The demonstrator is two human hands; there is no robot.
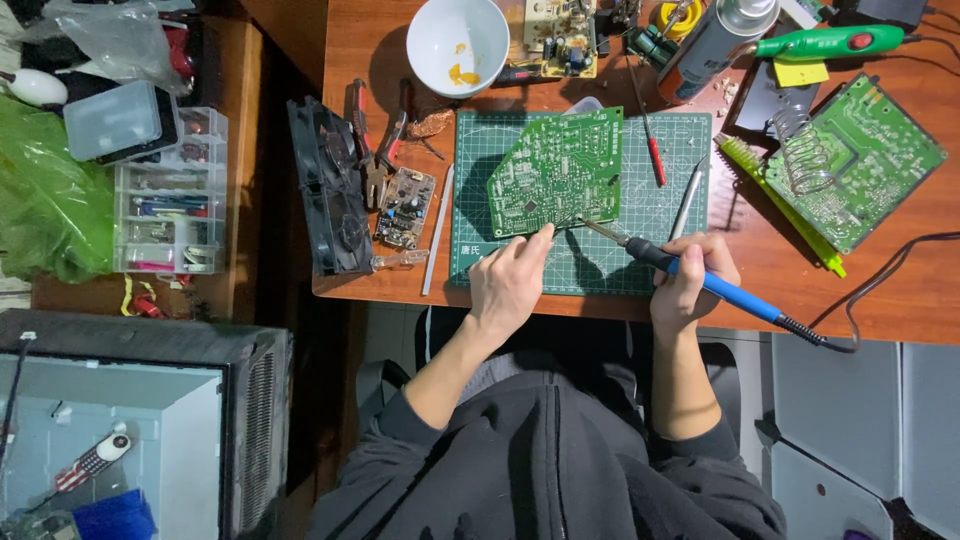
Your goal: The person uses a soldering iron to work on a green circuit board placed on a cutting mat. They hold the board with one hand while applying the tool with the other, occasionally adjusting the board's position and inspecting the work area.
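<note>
— On the mat's (640, 270) middle, where's the board (560, 170)?
— Just beyond the left hand (508, 280), fingers pinched at its near edge.
— And the iron (700, 278)?
— Clamped in the right hand (690, 275), tip slanting left to that edge.

Electronics repair workshop: circuit boards (858, 160), cutting mat (640, 265), pliers (378, 150), parts drawers (170, 205) on cluttered bench (900, 290).

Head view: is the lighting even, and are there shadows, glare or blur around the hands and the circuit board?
Head view: sharp around the circuit board and both hands, left, right; the board casts a dark shadow leftward on the cutting mat; no strong glare there; the left edge and bottom of the picture are dim.
</note>
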